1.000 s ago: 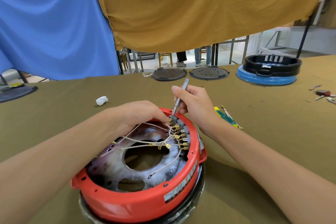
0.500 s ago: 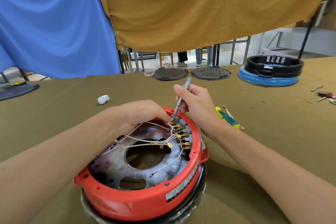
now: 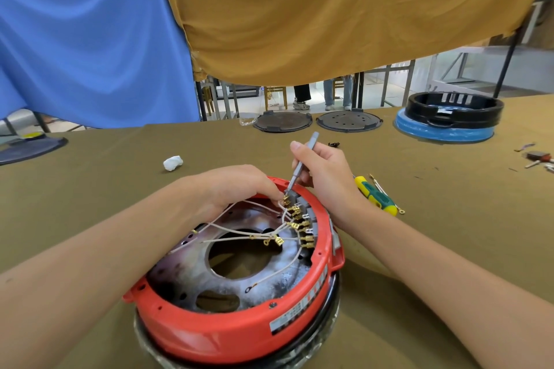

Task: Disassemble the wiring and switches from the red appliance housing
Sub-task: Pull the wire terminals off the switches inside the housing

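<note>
Two hands work the housing: right hand grips a tool, left hand pinches a wire. Best lever gently at the terminal, pulling straight.

Right hand held grey tool at brass terminals; left hand pinched wire, red housing frame centre.
</note>
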Available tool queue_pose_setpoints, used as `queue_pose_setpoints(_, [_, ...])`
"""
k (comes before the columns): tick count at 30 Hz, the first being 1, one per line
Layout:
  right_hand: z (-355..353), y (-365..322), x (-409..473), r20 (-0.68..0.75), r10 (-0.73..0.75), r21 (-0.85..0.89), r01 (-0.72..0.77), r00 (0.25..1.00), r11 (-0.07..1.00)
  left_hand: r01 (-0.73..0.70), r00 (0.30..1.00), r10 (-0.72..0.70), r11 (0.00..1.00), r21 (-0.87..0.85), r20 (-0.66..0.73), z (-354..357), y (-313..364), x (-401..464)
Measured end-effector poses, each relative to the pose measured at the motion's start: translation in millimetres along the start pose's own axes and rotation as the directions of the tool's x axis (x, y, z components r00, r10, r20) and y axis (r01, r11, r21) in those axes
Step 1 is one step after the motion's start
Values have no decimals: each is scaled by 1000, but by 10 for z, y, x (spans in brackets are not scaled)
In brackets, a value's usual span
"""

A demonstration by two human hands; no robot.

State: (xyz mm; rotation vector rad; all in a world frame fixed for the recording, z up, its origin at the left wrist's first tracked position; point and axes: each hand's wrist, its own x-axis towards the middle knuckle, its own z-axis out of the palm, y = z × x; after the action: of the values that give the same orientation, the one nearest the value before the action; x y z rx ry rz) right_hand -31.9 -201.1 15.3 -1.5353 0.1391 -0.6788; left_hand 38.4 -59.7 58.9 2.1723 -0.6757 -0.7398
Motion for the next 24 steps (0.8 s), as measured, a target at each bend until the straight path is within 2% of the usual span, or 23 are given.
queue_pose_setpoints(3, [-8,5,17,-19,-127,-90,125,992,988,-6,1000,7,1000,5,-19,7,0,5])
queue_pose_setpoints(7, [-9,14,30,-5,-183,-130,181,983,975,0,1000,0,1000,6,10,4,10,-2])
queue_pose_setpoints(10, [-13,18,30,-8,-134,-99,132,991,986,-11,999,11,1000,-2,40,6,7,-8])
queue_pose_setpoints(15, [-12,9,18,12,48,61,-49,999,997,-6,999,7,1000,-29,33,3,-15,-9])
queue_pose_setpoints(19, [-1,20,-10,61,106,82,-111,992,990,0,1000,0,1000,-27,-6,8,-12,-5])
queue_pose_setpoints(21, [9,22,-6,39,44,45,-46,998,998,5,1000,-6,999,-34,-19,5,-12,-9])
queue_pose_setpoints(24, [8,8,11,-8,-131,-65,130,991,989,10,1000,-10,999,-37,-11,7,-5,-15])
